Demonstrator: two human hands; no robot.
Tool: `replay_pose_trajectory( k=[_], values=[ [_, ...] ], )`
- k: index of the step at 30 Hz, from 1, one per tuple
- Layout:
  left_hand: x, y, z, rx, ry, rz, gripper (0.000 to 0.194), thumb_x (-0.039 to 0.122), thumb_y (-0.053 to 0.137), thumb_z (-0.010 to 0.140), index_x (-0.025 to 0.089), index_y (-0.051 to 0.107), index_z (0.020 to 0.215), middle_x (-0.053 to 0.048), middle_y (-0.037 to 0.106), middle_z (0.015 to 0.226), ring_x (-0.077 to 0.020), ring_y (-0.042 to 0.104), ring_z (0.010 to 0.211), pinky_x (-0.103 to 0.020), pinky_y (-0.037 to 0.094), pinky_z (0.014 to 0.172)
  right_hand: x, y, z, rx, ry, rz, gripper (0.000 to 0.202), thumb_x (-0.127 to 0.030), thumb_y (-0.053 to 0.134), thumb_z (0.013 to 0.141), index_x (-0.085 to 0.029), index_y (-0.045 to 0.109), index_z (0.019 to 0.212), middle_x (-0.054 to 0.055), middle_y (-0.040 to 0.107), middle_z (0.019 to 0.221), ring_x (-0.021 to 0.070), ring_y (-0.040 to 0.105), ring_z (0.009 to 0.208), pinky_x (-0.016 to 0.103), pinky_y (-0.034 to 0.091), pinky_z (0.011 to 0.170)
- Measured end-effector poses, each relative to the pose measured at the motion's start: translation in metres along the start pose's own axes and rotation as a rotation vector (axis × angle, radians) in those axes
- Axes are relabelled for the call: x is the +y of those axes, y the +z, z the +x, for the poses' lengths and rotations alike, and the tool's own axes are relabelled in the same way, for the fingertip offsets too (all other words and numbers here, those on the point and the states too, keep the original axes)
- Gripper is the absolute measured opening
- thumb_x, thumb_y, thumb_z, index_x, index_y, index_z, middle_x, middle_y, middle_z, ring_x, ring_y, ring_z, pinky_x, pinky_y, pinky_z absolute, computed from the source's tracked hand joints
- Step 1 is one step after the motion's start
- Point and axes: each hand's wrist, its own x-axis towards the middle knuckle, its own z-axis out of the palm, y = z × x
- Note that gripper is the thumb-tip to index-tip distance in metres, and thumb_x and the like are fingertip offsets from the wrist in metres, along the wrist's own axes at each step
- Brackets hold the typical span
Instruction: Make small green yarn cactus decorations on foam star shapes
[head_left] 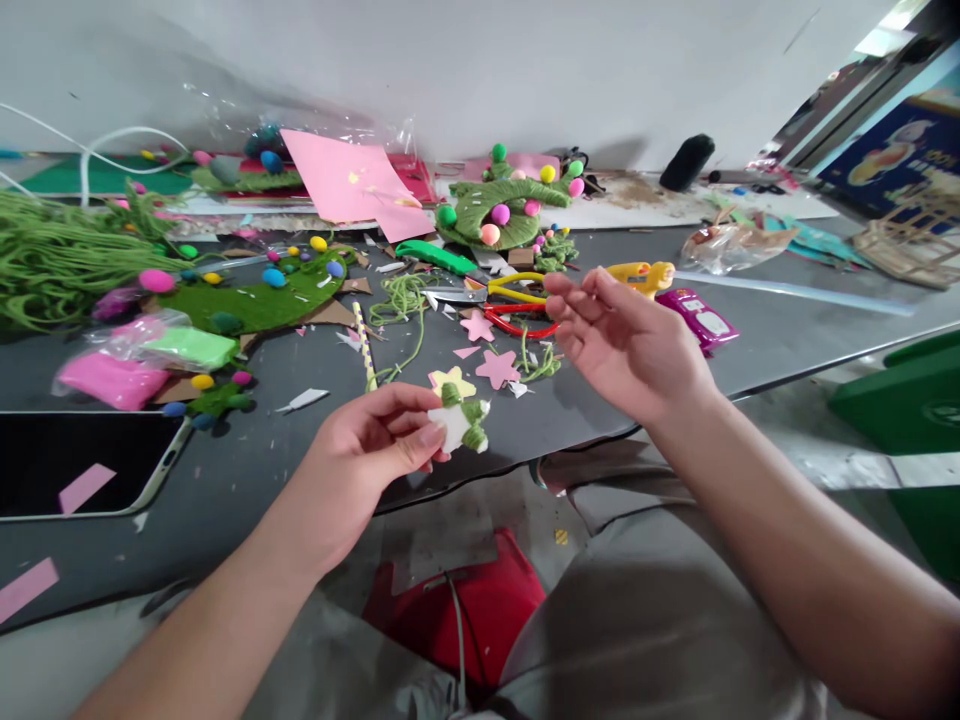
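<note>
Between thumb and fingers, my left hand (375, 450) pinches a small white star (452, 428) whose points are partly wrapped in green yarn. My right hand (626, 340) is raised to the right of it, palm turned up and fingers loosely curled apart, with nothing visible in it. A pale yellow star (461, 383) lies just behind the held star. Two pink stars, one nearer (498, 369) and one farther (477, 326), lie on the table. Beyond them are scissors with red and yellow handles (517, 290), partly hidden by my right hand.
A green cutter (435, 256) and a yarn-wrapped piece with pom-poms (499, 215) stand behind. At left are green yarn (67, 260), a pink bag (112, 378) and a phone (90, 462). A yellow glue gun (641, 277) and purple packet (697, 318) lie right. The table edge (510, 468) is near.
</note>
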Motion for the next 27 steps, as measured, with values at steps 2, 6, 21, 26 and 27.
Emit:
replay_pose_trajectory(
  k=[2, 6, 21, 26, 27],
  values=[
    [-0.001, 0.000, 0.000, 0.004, -0.001, 0.002, 0.022, 0.026, 0.093, 0.074, 0.027, 0.080, 0.092, 0.004, 0.076, 0.076, -0.0079, 0.071, 0.068, -0.012, 0.057, 0.065, -0.002, 0.004, -0.005, -0.073, 0.041, 0.003, 0.018, -0.041, 0.077, 0.089, -0.025, 0.069, 0.088, 0.003, 0.077, 0.117, 0.0169, 0.073, 0.104, 0.026, 0.062, 0.081],
    [-0.001, -0.001, 0.000, 0.001, 0.000, 0.005, 0.021, 0.025, 0.092, 0.076, 0.027, 0.080, 0.093, 0.004, 0.076, 0.076, -0.0076, 0.071, 0.069, -0.012, 0.057, 0.066, -0.002, 0.009, -0.012, -0.230, 0.079, -0.015, 0.017, -0.038, 0.076, 0.092, -0.023, 0.069, 0.086, 0.002, 0.078, 0.108, 0.0117, 0.072, 0.083, 0.024, 0.060, 0.073],
    [-0.001, 0.000, 0.002, -0.015, 0.009, 0.004, 0.023, 0.025, 0.093, 0.074, 0.027, 0.080, 0.093, 0.004, 0.077, 0.078, -0.0075, 0.071, 0.068, -0.012, 0.056, 0.064, 0.018, 0.019, -0.020, -0.532, -0.081, -0.550, 0.025, -0.026, 0.085, 0.083, -0.016, 0.082, 0.106, 0.004, 0.076, 0.095, 0.0141, 0.066, 0.082, 0.026, 0.054, 0.073],
    [0.000, -0.001, 0.001, -0.012, 0.007, -0.005, 0.022, 0.026, 0.093, 0.074, 0.027, 0.080, 0.093, 0.004, 0.077, 0.077, -0.0074, 0.071, 0.068, -0.012, 0.056, 0.065, 0.015, 0.026, -0.022, -0.412, -0.066, -0.530, 0.012, -0.028, 0.080, 0.088, -0.017, 0.078, 0.093, 0.002, 0.073, 0.087, 0.0125, 0.064, 0.079, 0.025, 0.053, 0.072],
    [0.000, -0.002, 0.000, -0.012, 0.007, -0.004, 0.022, 0.026, 0.093, 0.075, 0.027, 0.080, 0.093, 0.004, 0.077, 0.078, -0.0073, 0.072, 0.068, -0.012, 0.057, 0.065, 0.015, 0.027, -0.022, -0.388, -0.044, -0.496, 0.013, -0.030, 0.079, 0.089, -0.017, 0.077, 0.093, 0.002, 0.073, 0.086, 0.0124, 0.065, 0.078, 0.024, 0.054, 0.072]
  ],
)
